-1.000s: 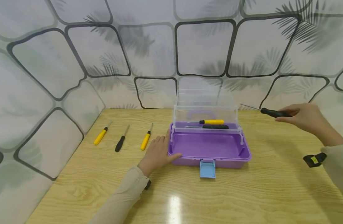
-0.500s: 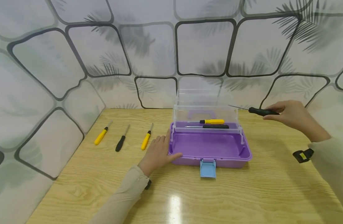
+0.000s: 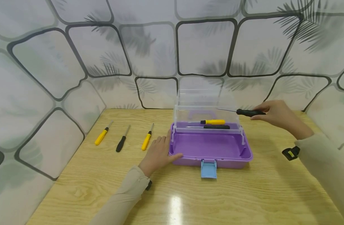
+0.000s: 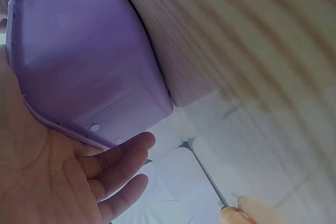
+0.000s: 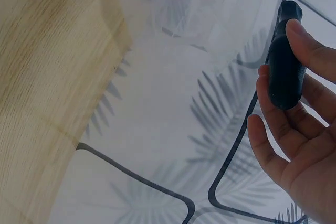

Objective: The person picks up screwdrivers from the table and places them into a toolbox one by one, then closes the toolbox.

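The counter (image 3: 245, 193) is light wood grain, backed by a wall (image 3: 76, 56) patterned with dark outlines and leaf shadows.

The box (image 3: 211, 150) is purple, open, and stands at the counter's middle, with a blue latch (image 3: 208, 169) hanging at its front edge. A clear tray (image 3: 207, 120) is raised at its rear and carries a yellow driver (image 3: 212, 122) and a black driver (image 3: 216, 127), both lying flat.

The left hand (image 3: 158, 154) rests flat on the counter against the box's left wall; its fingers (image 4: 123, 156) are relaxed and straight, touching the wall, with the thumb at the front corner.

The right hand (image 3: 276, 114) is raised just right of the tray. Its fingers (image 5: 310, 51) and thumb pinch the black handle of a screwdriver (image 3: 246, 112), held level in the air, shaft pointing left over the tray's right end.

Well left of the left-hand fingers, three drivers lie apart on the counter: a yellow one (image 3: 101, 137), a black one (image 3: 120, 143), and a second yellow one (image 3: 146, 141) nearest the fingers.
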The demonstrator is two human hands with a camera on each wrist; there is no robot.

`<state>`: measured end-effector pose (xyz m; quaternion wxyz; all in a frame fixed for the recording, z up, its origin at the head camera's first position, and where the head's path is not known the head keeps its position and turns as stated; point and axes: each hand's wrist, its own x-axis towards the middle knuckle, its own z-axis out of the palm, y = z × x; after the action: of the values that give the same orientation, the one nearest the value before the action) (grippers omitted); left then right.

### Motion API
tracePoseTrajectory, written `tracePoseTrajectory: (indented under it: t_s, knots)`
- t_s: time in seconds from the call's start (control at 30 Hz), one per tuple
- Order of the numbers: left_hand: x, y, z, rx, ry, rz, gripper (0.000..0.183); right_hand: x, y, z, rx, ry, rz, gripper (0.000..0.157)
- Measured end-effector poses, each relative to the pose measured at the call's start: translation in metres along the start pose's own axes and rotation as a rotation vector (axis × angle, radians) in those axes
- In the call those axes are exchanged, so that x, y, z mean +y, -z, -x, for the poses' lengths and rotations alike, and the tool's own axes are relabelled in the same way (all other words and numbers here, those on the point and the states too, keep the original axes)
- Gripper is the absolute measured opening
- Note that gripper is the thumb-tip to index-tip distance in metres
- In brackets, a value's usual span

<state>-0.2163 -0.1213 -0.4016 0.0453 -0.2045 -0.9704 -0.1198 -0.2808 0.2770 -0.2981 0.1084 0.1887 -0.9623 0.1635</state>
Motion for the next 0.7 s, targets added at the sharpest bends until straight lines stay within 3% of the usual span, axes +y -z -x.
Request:
tracePoseTrajectory:
  t_s: [0.33, 0.7]
  knots:
    - [0.0, 0.001, 0.0, -0.004, 0.0, -0.017, 0.103, -0.009, -0.009, -0.011, 0.007, 0.074, 0.008, 0.024]
    - [0.001, 0.0, 0.0, -0.008, 0.01, -0.005, 0.103, -0.017, -0.018, -0.018, -0.052, 0.06, -0.024, 0.022]
